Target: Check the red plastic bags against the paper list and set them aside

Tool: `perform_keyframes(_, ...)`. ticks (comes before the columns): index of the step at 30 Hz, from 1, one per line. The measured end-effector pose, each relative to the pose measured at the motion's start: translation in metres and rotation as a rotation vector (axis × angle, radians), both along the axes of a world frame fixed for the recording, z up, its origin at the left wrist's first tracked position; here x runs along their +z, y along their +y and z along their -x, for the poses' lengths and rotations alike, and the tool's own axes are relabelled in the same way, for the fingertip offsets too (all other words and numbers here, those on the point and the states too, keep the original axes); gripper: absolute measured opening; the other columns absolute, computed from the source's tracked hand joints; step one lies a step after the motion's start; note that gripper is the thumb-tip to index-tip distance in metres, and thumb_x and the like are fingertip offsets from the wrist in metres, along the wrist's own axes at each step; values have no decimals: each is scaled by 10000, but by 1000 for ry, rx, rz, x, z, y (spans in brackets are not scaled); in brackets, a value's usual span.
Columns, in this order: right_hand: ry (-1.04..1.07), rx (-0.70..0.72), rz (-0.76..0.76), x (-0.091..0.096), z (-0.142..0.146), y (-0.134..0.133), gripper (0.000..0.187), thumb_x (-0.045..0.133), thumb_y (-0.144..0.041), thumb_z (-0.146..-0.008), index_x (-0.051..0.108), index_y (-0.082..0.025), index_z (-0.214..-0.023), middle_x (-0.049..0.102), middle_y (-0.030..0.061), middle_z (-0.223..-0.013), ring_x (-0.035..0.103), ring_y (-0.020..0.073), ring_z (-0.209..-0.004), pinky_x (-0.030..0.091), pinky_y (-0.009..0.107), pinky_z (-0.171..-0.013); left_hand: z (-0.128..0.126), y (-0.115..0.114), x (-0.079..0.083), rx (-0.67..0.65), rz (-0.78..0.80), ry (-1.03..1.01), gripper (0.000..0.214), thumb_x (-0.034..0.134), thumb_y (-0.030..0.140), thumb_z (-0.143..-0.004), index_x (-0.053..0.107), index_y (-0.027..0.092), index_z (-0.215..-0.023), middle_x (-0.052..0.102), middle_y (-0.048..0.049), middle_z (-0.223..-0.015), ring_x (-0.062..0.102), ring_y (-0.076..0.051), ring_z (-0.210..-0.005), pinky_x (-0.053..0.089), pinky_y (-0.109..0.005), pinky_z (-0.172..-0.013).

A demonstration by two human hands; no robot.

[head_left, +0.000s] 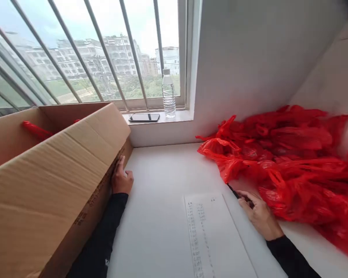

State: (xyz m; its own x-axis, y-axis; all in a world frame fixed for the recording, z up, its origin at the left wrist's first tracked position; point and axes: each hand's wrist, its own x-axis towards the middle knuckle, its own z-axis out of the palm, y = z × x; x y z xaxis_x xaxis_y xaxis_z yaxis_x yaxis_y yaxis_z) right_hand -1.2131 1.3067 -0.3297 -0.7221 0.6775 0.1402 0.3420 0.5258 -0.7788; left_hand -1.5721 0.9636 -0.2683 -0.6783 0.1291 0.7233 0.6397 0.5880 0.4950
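My left hand rests against the side of a large open cardboard box at the left, fingers flat on the cardboard. My right hand lies on the white table to the right of a printed sheet of paper. Its fingers are closed around a dark pen that points toward the far left. Just beyond this hand lies a big heap of red plastic bags. Something red shows inside the box.
On the window sill stand a clear water bottle and a black phone lying flat. Barred window behind them. White walls close the table at the back and right.
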Motion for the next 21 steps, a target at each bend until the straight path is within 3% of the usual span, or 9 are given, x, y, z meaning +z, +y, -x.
perform_keyframes(2,11,-8,32,11,9,-2,373,499,-386,-888,723,-178,-1102,734,94,-1074,677,215,-769,571,357,-743,8,5,1,12,-42,19,651,496,80,-752,536,189,-1392,549,-54,-1489,458,-323,-1404,321,-542,-1195)
perform_keyframes(4,24,-28,55,16,14,-2,359,502,-361,-878,720,-173,-1093,727,93,-1065,653,207,-746,555,356,-738,5,14,1,19,-60,38,622,521,76,-726,575,107,-1345,555,-140,-1469,475,-367,-1380,334,-557,-1175)
perform_keyframes(6,42,-38,79,19,14,-2,341,509,-348,-868,716,-173,-1074,724,89,-1036,644,209,-749,543,354,-732,-14,27,2,45,-61,54,556,539,87,-730,623,80,-1280,594,-191,-1404,506,-388,-1344,349,-568,-1155)
perform_keyframes(8,66,-45,95,20,14,-2,322,513,-346,-864,708,-174,-1054,723,86,-1011,648,217,-771,536,358,-745,-46,44,4,61,-42,44,456,531,121,-774,671,135,-1208,655,-166,-1313,568,-370,-1273,411,-557,-1104)
perform_keyframes(10,90,-60,108,21,14,-3,304,513,-349,-865,694,-177,-1040,726,84,-998,661,228,-808,531,361,-766,-82,66,7,-21,-12,-4,351,519,176,-825,696,191,-1127,681,-131,-1257,611,-340,-1207,481,-521,-1033)
perform_keyframes(15,117,-82,142,26,15,-5,270,495,-333,-879,631,-190,-1064,717,50,-890,667,223,-786,511,342,-739,-157,138,20,-426,75,-289,292,506,228,-862,677,243,-1098,716,-75,-1114,656,-280,-1048,535,-459,-906)
perform_keyframes(17,115,-45,137,28,14,-5,251,493,-323,-882,626,-195,-1052,680,20,-793,632,208,-704,482,326,-687,-175,173,23,-556,20,-446,298,524,237,-858,661,228,-1123,710,-87,-1089,661,-258,-969,545,-431,-829)
perform_keyframes(21,227,82,200,33,13,-7,269,484,-368,-916,626,-188,-1056,573,-11,-677,532,182,-614,415,290,-597,-190,242,25,-600,-48,-492,374,649,282,-788,648,204,-1154,675,-125,-1112,636,-280,-1035,521,-456,-901)
